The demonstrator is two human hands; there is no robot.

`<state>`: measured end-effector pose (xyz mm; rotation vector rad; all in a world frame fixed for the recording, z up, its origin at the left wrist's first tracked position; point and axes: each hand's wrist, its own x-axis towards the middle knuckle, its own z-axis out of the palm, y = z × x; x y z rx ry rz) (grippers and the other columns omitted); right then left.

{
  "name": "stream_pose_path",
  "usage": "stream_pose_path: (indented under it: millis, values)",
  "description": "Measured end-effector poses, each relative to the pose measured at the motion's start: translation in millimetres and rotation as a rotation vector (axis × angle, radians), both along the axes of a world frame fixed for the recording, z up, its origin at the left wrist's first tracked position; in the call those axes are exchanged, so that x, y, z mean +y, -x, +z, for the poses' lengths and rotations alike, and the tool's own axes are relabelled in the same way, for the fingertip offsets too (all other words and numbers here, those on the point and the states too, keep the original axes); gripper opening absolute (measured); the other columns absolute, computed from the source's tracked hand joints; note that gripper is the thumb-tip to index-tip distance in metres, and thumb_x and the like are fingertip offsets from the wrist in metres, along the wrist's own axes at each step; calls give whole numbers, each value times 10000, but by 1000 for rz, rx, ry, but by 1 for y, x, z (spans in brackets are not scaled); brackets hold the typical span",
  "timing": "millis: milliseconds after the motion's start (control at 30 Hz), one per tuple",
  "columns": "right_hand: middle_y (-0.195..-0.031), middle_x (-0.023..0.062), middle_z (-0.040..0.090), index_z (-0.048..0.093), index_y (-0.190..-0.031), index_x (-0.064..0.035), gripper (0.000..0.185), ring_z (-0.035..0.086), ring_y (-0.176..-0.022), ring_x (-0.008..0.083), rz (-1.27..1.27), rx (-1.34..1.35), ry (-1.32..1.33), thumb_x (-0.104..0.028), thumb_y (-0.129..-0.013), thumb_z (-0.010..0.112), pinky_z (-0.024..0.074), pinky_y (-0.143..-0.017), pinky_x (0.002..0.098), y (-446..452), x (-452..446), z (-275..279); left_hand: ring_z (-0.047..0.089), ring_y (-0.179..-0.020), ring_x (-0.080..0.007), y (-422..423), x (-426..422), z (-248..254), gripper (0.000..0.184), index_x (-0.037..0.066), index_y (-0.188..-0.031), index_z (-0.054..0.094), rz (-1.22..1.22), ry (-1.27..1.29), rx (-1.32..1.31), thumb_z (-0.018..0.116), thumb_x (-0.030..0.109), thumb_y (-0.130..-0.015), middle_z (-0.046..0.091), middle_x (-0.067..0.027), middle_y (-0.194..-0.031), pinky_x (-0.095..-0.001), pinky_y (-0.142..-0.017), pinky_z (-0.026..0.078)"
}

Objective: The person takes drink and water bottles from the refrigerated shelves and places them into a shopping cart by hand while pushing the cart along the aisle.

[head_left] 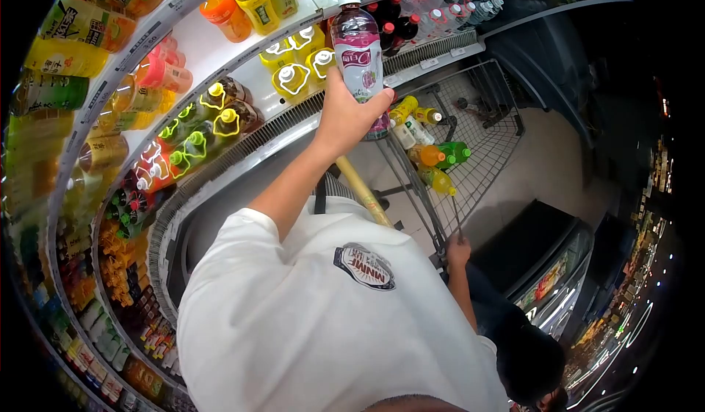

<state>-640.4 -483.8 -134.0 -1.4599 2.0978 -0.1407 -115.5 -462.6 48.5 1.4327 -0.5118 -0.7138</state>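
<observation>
- We have our left hand [351,117] wrapped round the lower part of a purple-labelled bottle [358,52], thumb across its near side, most of the other fingers hidden behind it
- We see that bottle held up ahead of us, white cap at the top, leaning slightly in our view; its upper part overlaps the drinks shelf [187,29] and its base overlaps the near side of the shopping cart [490,146]
- We have our right hand [459,249] low at the near corner of the cart, beside a thin metal bar; its fingers look folded, but it is too small for us to tell whether it grasps the bar
- We see several bottles lying together in the cart's wire basket, among them an orange bottle [426,155], a green bottle [458,152] and a yellow bottle [440,183]
- We have a yellow bar [363,192] just in front of our white shirt [308,338], below our left forearm
- We face yellow jugs [292,81] with white loop handles on the shelf, left of the held bottle; to its right are dark bottles [389,36] with red caps, then clear bottles [455,17]
- We see a low display case [558,265] on the right, beyond our right hand
</observation>
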Motion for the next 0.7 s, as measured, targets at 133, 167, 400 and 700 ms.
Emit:
stream_pose_path:
  millis: [133,167,400,700]
  values:
    - [-866,155,673,588,-1112,133,491,631,-719,231,-202,-110,-186,-319,-925,629,498,-617,360,-52,31,66,566,-932,-174,16,6,-19,599,-19,-1171,414,-21,22,-15,790,224,-773,556,-105,-1052,-333,-853,484]
    - [-873,165,670,588,-1098,133,487,631,-730,246,-301,-153,-320,-329,-945,601,500,-621,373,-55,32,74,570,-935,-162,19,7,-23,592,-18,-1180,434,-44,40,12,792,239,-784,567,-101,-1060,-324,-853,484]
    - [-891,184,644,536,-1088,48,486,664,-656,258,-128,-104,-156,-426,-983,531,519,-511,347,-52,59,72,589,-912,-126,26,28,-27,488,7,-1208,435,-122,246,379,536,428,-983,580,-79,-1075,-282,-784,525]
    - [-1083,368,617,496,-1180,121,735,609,-1045,472,63,170,-168,-563,-918,555,479,-900,472,-32,58,53,579,-1050,-157,30,36,-8,796,41,-1352,436,-198,329,581,142,683,-983,575,-83,-1222,-320,-913,492]
